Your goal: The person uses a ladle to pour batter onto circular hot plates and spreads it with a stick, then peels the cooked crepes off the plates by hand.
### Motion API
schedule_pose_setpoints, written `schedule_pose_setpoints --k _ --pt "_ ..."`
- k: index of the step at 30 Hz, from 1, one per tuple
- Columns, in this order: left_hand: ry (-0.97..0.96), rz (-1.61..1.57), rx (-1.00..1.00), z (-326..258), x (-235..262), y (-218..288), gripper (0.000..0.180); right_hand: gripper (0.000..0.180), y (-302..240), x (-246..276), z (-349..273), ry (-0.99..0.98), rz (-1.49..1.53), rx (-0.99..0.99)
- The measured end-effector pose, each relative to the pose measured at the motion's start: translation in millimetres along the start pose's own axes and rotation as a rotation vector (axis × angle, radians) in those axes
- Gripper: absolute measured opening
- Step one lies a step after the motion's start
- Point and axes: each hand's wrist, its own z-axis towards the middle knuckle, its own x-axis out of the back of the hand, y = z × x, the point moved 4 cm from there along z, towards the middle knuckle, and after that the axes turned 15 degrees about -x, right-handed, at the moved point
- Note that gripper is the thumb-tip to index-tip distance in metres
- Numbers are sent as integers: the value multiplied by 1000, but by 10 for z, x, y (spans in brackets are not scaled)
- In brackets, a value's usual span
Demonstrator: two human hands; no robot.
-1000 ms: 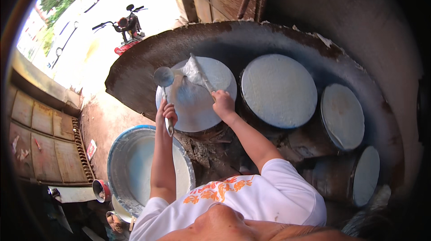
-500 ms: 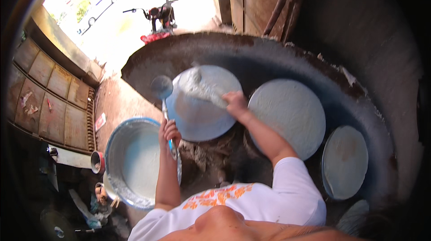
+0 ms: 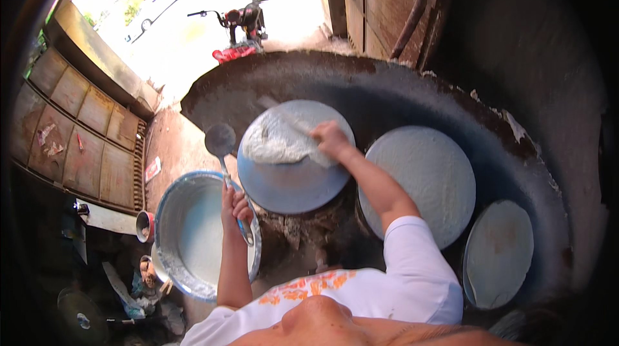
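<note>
My left hand (image 3: 237, 205) is closed round the handle of a long ladle (image 3: 220, 140), its dark round bowl raised beyond a large blue-rimmed basin (image 3: 160, 220) of pale batter. In my right hand (image 3: 333, 140) is a flat spreader (image 3: 289, 118), blurred by motion. It lies across the nearest-left round griddle (image 3: 293, 191). Thick whitish batter (image 3: 277, 145) covers much of that griddle's far half, while the near half shows bare bluish-grey metal. To the right, a second griddle (image 3: 419, 185) carries a thin, even pale layer.
A third round plate (image 3: 500, 256) with a pale sheet stands farther right. A dark curved stove wall (image 3: 387, 82) rises behind the griddles. Left are a small red pot (image 3: 144, 225) and rusty metal doors (image 3: 84, 133). A motorbike (image 3: 244, 22) stands outside the doorway.
On the left griddle the batter has spread into a broader patch. My right hand has shifted slightly with the spreader. The ladle's bowl has moved a little left and nearer.
</note>
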Motion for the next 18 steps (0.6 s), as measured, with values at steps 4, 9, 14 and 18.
schedule_pose_setpoints --k 4,9,14,18 --pt "134 95 -87 -263 104 155 33 32 -318 -302 -421 -185 105 306" --pt "151 477 -137 -291 -108 160 40 33 53 108 -273 -296 207 143" --pt "247 500 -248 -260 32 322 46 28 -464 -326 -80 -341 112 365" --pt "229 956 -172 -575 41 309 53 23 173 374 -579 -472 209 376"
